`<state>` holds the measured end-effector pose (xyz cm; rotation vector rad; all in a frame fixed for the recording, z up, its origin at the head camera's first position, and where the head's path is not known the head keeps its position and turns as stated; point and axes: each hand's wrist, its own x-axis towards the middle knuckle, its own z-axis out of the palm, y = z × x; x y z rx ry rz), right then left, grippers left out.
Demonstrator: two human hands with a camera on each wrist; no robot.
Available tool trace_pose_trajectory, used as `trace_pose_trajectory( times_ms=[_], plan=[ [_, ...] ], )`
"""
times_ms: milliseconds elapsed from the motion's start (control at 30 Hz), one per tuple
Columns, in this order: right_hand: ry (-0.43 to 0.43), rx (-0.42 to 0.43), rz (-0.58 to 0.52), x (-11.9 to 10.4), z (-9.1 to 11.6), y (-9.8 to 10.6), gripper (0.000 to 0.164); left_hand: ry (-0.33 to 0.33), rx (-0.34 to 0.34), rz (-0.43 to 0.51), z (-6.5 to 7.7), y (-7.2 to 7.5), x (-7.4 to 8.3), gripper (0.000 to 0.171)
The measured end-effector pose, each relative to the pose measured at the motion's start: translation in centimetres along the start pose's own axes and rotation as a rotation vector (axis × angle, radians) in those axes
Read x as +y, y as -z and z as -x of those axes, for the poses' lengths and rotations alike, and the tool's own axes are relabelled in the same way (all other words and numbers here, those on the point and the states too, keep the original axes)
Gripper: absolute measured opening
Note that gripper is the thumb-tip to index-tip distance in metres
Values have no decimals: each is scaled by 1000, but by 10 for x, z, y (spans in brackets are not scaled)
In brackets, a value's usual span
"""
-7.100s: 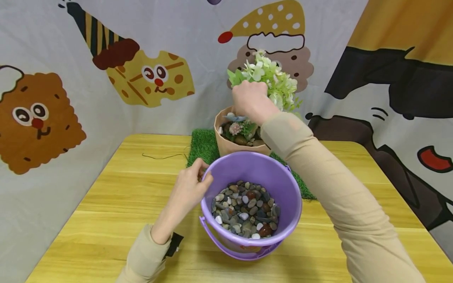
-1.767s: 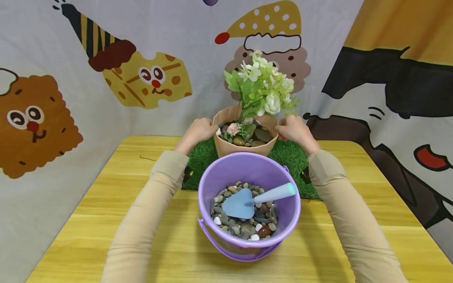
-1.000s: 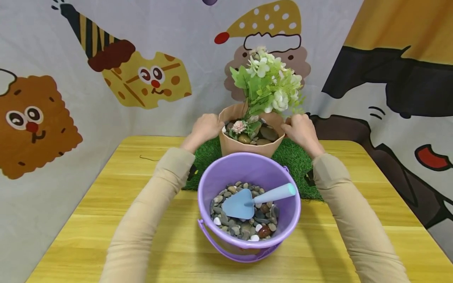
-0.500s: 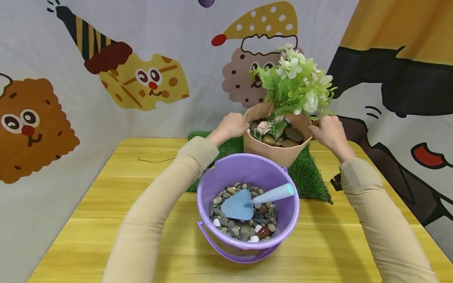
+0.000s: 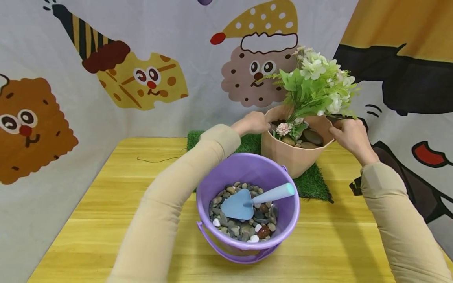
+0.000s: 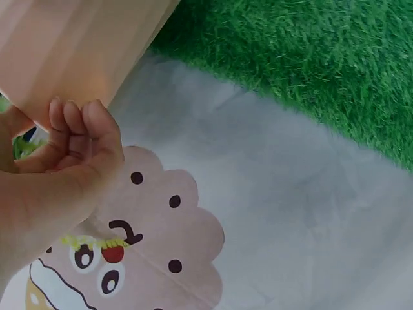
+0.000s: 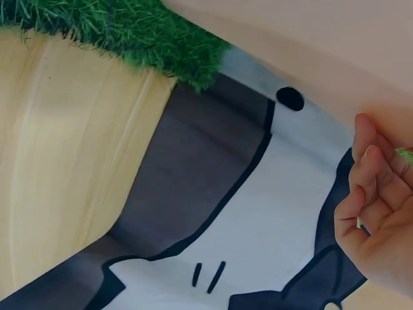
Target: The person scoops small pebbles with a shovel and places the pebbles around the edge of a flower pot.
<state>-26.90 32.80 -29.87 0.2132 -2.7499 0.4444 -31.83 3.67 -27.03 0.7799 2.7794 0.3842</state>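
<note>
A peach-coloured flowerpot [image 5: 288,155] is held at its rim by both hands, slightly tilted, above the right part of the green turf mat [image 5: 313,184]. My left hand [image 5: 253,122] grips the left side of the rim, thumb and curled fingers around the edge in the left wrist view. On the opposite side, my right hand [image 5: 354,135] pinches the rim with thumb and fingers. Inside the pot are large smooth stones [image 5: 312,136], a small pink flower [image 5: 284,129] and leafy stems with white blossoms [image 5: 315,70].
In front of the pot stands a purple bucket [image 5: 293,224] with pebbles [image 5: 235,228] inside, its handle hanging at the front. A light blue trowel [image 5: 238,204] lies on the pebbles. A thin dark wire [image 5: 155,161] lies on the wooden table [image 5: 106,220]. Behind hangs a printed cloth [image 5: 198,31].
The right hand let go of the stems and a trowel appeared in the bucket. Both hands then gripped the pot's rim and moved it right across the mat, tilting it slightly.
</note>
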Motion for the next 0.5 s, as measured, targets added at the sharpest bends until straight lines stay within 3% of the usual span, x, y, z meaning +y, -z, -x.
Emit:
trace_pose_trajectory(
  times_ms=[100,233,400,500],
  plan=[
    [-14,-9,-11,4,-2,-2,42,-1,-13,6,-3,0,-1,32],
    [-21,-34,-23,5,-3,-2,40,18,-92,54,-3,3,-5,33],
    [-76,-46,-63,5,3,-2,40,10,-216,348,10,12,-14,28],
    [-139,-12,-116,6,13,-3,46,-35,-230,473,25,19,-21,24]
  ],
)
